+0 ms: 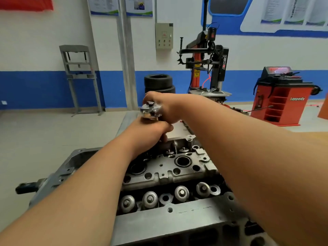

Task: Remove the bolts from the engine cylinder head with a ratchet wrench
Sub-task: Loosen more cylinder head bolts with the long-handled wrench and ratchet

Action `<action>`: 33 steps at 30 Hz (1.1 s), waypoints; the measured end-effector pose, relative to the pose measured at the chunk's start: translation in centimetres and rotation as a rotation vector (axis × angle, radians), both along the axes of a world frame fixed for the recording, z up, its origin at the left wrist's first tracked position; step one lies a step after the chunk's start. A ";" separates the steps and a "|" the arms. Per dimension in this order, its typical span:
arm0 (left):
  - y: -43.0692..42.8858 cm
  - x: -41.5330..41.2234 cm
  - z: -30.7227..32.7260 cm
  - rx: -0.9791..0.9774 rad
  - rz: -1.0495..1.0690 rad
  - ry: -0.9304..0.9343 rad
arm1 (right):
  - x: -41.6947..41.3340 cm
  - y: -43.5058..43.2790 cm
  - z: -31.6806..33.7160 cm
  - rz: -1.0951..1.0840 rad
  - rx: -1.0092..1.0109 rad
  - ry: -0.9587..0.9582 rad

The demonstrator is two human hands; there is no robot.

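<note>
The grey engine cylinder head [177, 167] lies in front of me, with round ports, valve springs [150, 198] and small bolts [184, 149] showing on top. The chrome ratchet wrench [150, 110] stands upright over the far end of the head. My right hand [159, 102] grips the ratchet's handle right at its round head. My left hand [150, 132] is curled round the extension shaft just below it. The socket and the bolt under it are hidden by my left hand.
A grey metal stand [69, 164] carries the head on the left. Behind are stacked tyres [158, 82], a red and black tyre changer [207, 68], a red wheel balancer [280, 98] at right and a grey press frame [79, 77] by the wall.
</note>
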State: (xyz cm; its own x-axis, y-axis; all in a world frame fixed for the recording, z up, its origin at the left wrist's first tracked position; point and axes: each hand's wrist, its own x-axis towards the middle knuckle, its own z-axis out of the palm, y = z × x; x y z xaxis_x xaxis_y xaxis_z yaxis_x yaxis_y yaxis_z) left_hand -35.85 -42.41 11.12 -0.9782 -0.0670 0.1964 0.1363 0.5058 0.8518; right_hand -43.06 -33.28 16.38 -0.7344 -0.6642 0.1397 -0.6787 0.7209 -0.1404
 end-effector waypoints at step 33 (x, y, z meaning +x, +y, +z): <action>0.9 0.2 0.0 -0.142 0.036 0.049 | 8.5 7.1 -0.2 -0.437 0.297 0.368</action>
State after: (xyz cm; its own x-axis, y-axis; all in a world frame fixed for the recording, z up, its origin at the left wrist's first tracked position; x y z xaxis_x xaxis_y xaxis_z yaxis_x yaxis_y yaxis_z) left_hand -35.60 -41.47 11.08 -0.9647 -0.0703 0.2537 0.1554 0.6257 0.7644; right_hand -34.59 -26.16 16.20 -0.8849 -0.3640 0.2906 -0.2796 0.9142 0.2936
